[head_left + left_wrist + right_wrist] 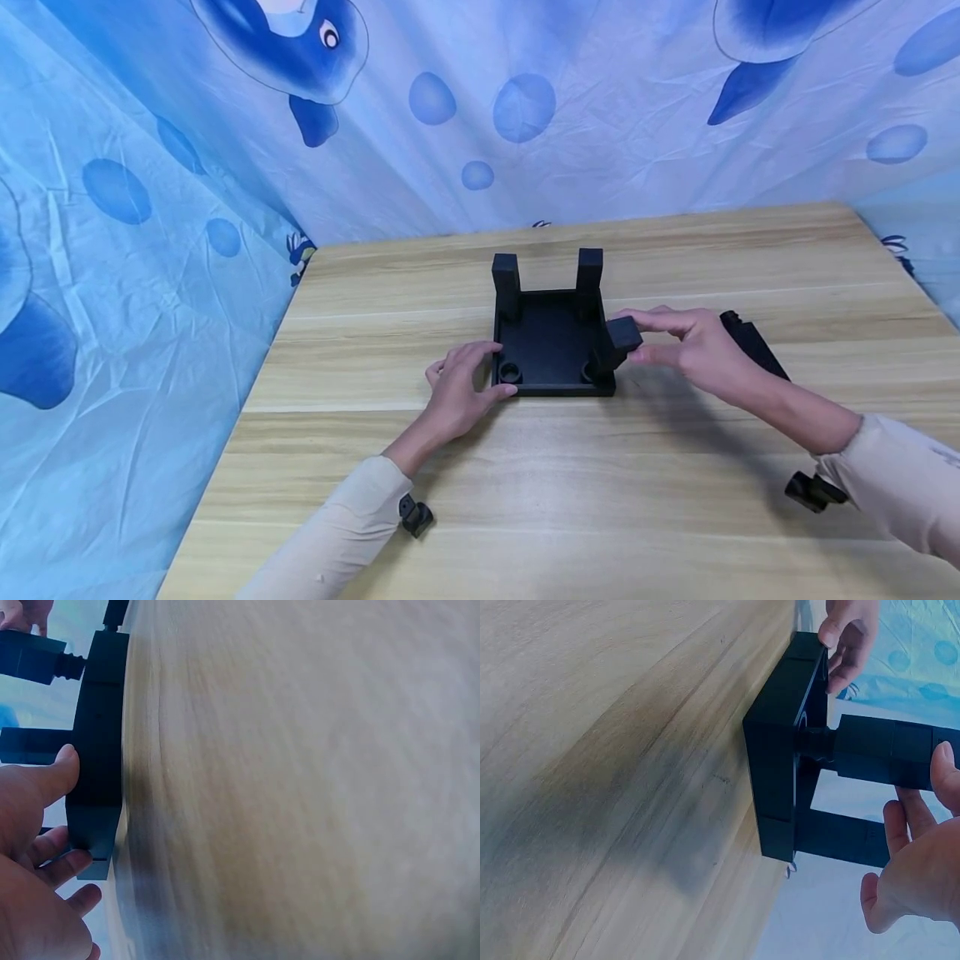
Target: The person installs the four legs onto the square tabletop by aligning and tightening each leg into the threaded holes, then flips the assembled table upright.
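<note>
A square black base (551, 346) with a raised rim lies flat on the table. Two black square legs (507, 279) stand up from its far corners. At its near left corner is a round socket (510, 372). My left hand (459, 390) grips the base by that corner, thumb on the near edge and fingers along the left side. With thumb and fingers, my right hand (701, 346) pinches another black leg (885, 748), tilted slightly outward over the near right socket. Its threaded end (815, 742) is at the socket in the right wrist view.
One more black leg (757, 346) with a threaded end lies on the wooden table (420, 292) right of the base, partly behind my right forearm. Blue sea-print cloth (480, 108) hangs behind the table and at its left. Wrist cameras (813, 492) show beneath both sleeves.
</note>
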`<state>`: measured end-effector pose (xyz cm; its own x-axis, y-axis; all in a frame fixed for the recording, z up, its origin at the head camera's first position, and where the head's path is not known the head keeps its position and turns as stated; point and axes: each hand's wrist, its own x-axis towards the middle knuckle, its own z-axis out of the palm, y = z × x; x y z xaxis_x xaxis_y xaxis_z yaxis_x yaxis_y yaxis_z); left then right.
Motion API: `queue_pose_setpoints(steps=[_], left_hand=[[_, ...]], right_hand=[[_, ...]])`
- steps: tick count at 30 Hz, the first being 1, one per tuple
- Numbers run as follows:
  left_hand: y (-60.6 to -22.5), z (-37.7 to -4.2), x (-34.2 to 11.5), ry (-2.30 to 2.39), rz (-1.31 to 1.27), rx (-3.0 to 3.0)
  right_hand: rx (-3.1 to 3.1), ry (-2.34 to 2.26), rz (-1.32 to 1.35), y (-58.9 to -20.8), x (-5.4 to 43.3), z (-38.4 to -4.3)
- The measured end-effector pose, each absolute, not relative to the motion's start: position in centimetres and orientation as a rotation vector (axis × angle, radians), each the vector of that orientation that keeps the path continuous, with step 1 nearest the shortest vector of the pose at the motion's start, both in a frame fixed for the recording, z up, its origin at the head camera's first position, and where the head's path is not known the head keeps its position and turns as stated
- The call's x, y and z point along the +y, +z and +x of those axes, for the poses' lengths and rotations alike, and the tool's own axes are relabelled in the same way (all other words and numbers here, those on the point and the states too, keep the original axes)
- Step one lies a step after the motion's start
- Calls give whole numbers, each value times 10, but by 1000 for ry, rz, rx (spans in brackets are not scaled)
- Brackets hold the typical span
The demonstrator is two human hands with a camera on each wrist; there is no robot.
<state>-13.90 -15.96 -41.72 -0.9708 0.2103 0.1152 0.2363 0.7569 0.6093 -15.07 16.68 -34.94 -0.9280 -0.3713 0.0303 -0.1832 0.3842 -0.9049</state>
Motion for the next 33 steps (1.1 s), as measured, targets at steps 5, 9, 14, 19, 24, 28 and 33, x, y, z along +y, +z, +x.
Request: queue_pose_setpoints(steps=[5,9,14,19,24,28,33], left_hand=[[-418,-139,-160,-1020,-379,-2900],[-418,-140,-160,-1025,-384,-2900],[-418,-140,-160,-1026,-374,-2898],[-418,-140,-159,-1022,-369,-2897],[-417,-139,-159,-1020,-360,-2914],[-417,-139,-159,-1021,-356,-2915],[-417,-139,-159,-1026,-358,-2911]], right_hand=[[2470,-1563,-525,-355,161,-152],[2464,-1556,-508,-360,159,-153],[2483,-1554,-476,-361,158,-153],[2661,-1458,-655,-364,155,-156],[2706,-1405,-902,-365,152,-161],[2725,-1414,-966,-366,149,-165],[2780,-1381,-930,-371,142,-168]])
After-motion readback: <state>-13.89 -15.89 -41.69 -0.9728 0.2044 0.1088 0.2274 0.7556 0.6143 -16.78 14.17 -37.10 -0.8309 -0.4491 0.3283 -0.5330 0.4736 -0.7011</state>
